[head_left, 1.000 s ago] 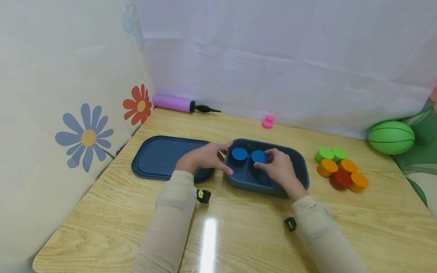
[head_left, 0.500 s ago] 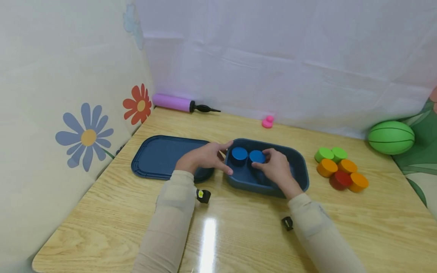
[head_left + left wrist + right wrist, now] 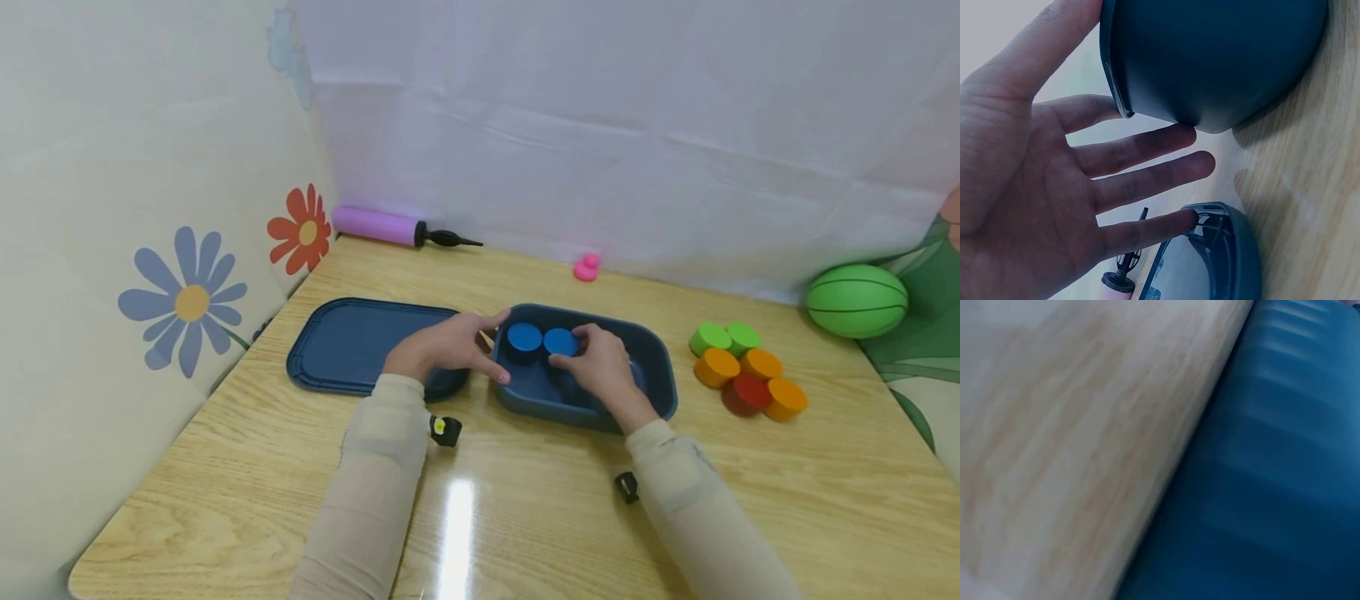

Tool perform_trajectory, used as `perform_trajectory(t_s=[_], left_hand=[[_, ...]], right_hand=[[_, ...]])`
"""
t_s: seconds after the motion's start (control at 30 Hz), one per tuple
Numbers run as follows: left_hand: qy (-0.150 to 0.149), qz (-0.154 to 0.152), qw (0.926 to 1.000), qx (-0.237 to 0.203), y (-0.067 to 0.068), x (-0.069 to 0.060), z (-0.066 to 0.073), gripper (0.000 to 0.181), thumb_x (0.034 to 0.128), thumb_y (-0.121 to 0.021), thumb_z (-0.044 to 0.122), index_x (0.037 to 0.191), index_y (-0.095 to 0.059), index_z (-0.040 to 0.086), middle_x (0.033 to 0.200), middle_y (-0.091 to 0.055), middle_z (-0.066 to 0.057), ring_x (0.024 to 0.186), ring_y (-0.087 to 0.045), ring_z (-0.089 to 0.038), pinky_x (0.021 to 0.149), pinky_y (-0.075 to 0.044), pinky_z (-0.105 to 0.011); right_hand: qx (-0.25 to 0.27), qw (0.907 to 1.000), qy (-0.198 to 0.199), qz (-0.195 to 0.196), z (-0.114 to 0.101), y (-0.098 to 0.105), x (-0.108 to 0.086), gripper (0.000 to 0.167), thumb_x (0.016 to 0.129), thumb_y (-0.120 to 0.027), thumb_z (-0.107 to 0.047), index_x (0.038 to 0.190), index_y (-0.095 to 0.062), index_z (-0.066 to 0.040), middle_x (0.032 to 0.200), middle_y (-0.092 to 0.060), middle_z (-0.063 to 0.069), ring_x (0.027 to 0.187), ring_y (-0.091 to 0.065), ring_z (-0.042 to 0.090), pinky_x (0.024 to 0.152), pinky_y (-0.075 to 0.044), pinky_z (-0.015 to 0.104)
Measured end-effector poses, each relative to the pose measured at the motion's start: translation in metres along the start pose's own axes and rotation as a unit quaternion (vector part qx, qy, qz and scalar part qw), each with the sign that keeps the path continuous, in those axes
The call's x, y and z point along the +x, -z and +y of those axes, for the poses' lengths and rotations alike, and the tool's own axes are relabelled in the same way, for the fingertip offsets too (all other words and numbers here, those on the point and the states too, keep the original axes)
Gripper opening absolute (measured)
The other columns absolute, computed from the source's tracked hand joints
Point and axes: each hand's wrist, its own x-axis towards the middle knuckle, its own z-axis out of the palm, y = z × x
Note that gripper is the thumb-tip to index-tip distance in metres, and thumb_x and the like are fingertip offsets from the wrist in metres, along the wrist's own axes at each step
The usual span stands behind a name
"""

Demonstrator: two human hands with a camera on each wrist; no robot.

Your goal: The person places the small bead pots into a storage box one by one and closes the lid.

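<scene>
A person's right hand [image 3: 603, 362] reached into a dark blue bin [image 3: 547, 410], its grip pinching the nearer-to-hand blue cylinder [image 3: 559, 342] between thumb and fingers. That cylinder was in the left half of the bin, just beside a second blue cylinder [image 3: 524, 338], which was close to the bin's left end. Whether the two touched could not be told.

The left hand [image 3: 446, 343] was at the bin's left end, its grip spread rather than curled: in the left wrist view the thumb and forefinger met the rim, while the other fingers stretched out straight. Behind that hand, partly covered by it, a dark blue lid [image 3: 360, 342] lay flat on the wooden surface [image 3: 225, 500]. The right wrist view was blurred and showed mostly the bin's outer wall and the wood.

To the right of the bin sat a close cluster: two green cylinders [image 3: 709, 338], three orange cylinders [image 3: 717, 367] and a red cylinder [image 3: 746, 394]. A green ball [image 3: 857, 301] with dark lines was near the far right edge. Along the back were a purple hand pump [image 3: 378, 225] and a small pink rubber duck [image 3: 587, 267]. Beige sleeves [image 3: 386, 467] covered both forearms.
</scene>
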Motion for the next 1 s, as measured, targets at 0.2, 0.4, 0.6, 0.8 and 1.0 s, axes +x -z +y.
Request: perform_trajectory(t_s=[0.2,0.4,0.6,0.8,1.0], left_hand=[[-0.001,0.000,1.0000,-0.002,-0.0008,0.0012,-0.0009,0.108,0.0821,-0.086,0.035,0.163,-0.015,0.027,0.155,-0.044,-0.013,0.129,-0.056,-0.028,0.111,-0.045,-0.047],[-0.003,-0.001,1.0000,-0.001,-0.0011,0.0022,-0.0017,0.108,0.0817,-0.086,0.035,0.163,-0.015,0.027,0.154,-0.045,-0.013,0.129,-0.056,-0.029,0.111,-0.045,-0.047],[-0.004,0.000,1.0000,0.000,-0.0008,0.0026,-0.0026,0.109,0.0813,-0.086,0.038,0.163,-0.015,0.026,0.154,-0.045,-0.013,0.129,-0.056,-0.028,0.111,-0.045,-0.047],[-0.003,0.000,1.0000,-0.004,-0.0013,0.0020,-0.0018,0.108,0.0819,-0.085,0.036,0.163,-0.015,0.027,0.154,-0.045,-0.012,0.129,-0.056,-0.028,0.110,-0.045,-0.047],[-0.002,0.001,1.0000,-0.003,-0.0013,0.0021,-0.0023,0.107,0.0825,-0.085,0.034,0.163,-0.015,0.027,0.154,-0.045,-0.013,0.128,-0.056,-0.028,0.110,-0.045,-0.047]], right_hand=[[-0.003,1.0000,-0.002,-0.004,0.0006,-0.0008,0.0010,0.064,0.086,-0.081,-0.035,0.134,-0.059,0.001,0.117,-0.070,0.020,0.109,-0.064,0.035,0.096,-0.050,0.050],[-0.007,1.0000,-0.003,-0.007,0.0004,-0.0011,0.0013,0.063,0.087,-0.081,-0.035,0.133,-0.059,0.001,0.115,-0.069,0.019,0.105,-0.064,0.033,0.092,-0.052,0.048],[-0.010,0.9999,-0.009,-0.011,0.0005,-0.0014,0.0027,0.064,0.087,-0.080,-0.036,0.135,-0.059,0.000,0.117,-0.069,0.019,0.108,-0.064,0.033,0.095,-0.051,0.049],[-0.015,0.9998,-0.008,-0.011,0.0005,-0.0018,0.0031,0.065,0.086,-0.081,-0.037,0.135,-0.059,0.000,0.118,-0.069,0.019,0.110,-0.063,0.034,0.099,-0.049,0.052],[-0.015,0.9998,-0.011,-0.012,0.0010,-0.0017,0.0023,0.066,0.086,-0.081,-0.037,0.135,-0.059,0.000,0.119,-0.069,0.019,0.110,-0.063,0.035,0.099,-0.050,0.052]])
